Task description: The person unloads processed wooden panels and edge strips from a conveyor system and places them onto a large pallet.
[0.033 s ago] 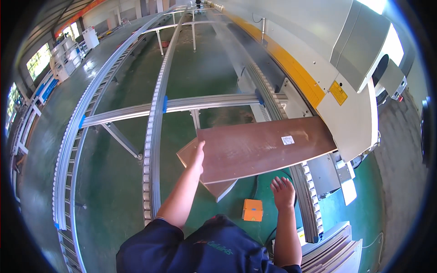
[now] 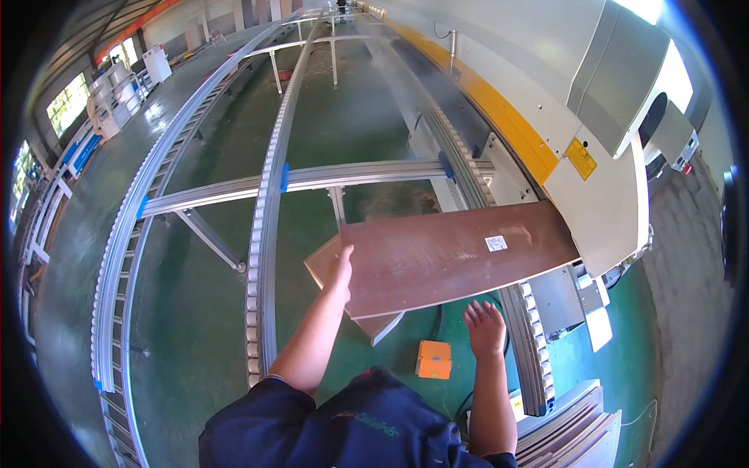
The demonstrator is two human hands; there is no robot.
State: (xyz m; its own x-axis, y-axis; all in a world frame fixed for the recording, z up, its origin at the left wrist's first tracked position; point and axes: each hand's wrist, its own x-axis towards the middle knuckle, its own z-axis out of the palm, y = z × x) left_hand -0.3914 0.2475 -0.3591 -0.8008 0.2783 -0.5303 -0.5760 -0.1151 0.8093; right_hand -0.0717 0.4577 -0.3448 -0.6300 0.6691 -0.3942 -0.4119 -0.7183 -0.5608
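Apparently steadying a brown, rectangular, wood-like panel [image 2: 437,257], stretching rightward from the left hand [image 2: 342,271] and ahead of the empty, fingers-apart right hand [image 2: 486,329]. Touching at the left end; cannot tell whether clamped beneath. Seemingly calls for even left-hand pressure next.

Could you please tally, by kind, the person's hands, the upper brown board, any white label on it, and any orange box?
Left hand and right hand: 2 hands
Upper board: 1
White label: 1
Orange box: 1
Total: 5
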